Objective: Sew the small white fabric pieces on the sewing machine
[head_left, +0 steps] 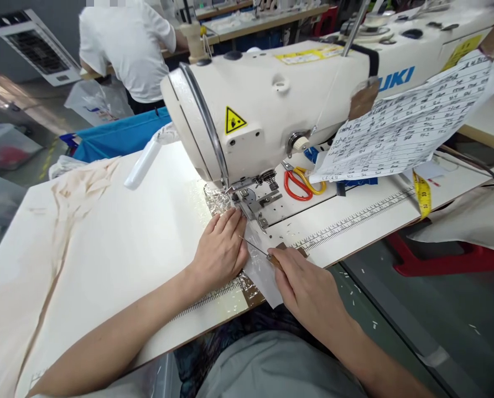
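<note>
A white sewing machine [267, 99] stands over the table, with its presser foot and metal guide [253, 207] low over the needle plate. My left hand [222, 246] lies flat just in front of the foot, its fingers stretched toward the needle and pressing on a thin white piece of fabric [261, 271]. In my right hand [305, 282] is an awl [274, 261], gripped by its wooden handle. Its thin metal tip points left and reaches close to my left thumb. The fabric's far end is hidden under my fingers and the foot.
Red and yellow scissors [299, 185] lie behind the needle area. A handwritten sheet [408, 121] hangs from the machine, near a yellow tape measure [422, 194]. Pale beige cloth [60, 232] spreads over the table's left side. A person in a white shirt [124, 50] is beyond a blue cloth bin [114, 135].
</note>
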Demonstrator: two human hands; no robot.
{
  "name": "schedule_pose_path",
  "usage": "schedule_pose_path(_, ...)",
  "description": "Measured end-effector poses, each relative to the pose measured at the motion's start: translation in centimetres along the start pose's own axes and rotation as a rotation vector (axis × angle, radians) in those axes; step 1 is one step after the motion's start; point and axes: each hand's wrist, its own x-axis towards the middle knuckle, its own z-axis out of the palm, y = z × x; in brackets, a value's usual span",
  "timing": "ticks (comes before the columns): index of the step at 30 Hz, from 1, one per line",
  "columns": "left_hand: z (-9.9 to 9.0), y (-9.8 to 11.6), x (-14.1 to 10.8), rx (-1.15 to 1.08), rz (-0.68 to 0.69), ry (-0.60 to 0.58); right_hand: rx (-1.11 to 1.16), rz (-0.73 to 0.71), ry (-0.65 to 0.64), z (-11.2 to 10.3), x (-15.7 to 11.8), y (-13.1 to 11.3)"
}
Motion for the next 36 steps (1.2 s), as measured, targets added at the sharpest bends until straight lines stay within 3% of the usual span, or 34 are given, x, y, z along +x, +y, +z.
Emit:
schedule_pose_path(15, 0.0, -0.4, 0.0, -0.008, 0.007, 0.053, -0.037, -0.027, 0.017, 0.8, 1.3, -0.1)
schedule_pose_path(23, 0.4, -1.4, 0.6, 0.014, -0.095, 0.054, -0.068, -0.001, -0.050, 1.4, 2.4, -0.5)
schedule_pose_path(30, 0.8, -3.3, 1.1, 0.024, -0.052, 0.072, 0.106, 0.065, 0.001, 2.2, 2.6, -0.8)
schedule_pose_path(36, 0.0, -1.6, 0.8, 0.025, -0.049, 0.069, 0.149, 0.107, -0.025, 1.9, 2.0, -1.0)
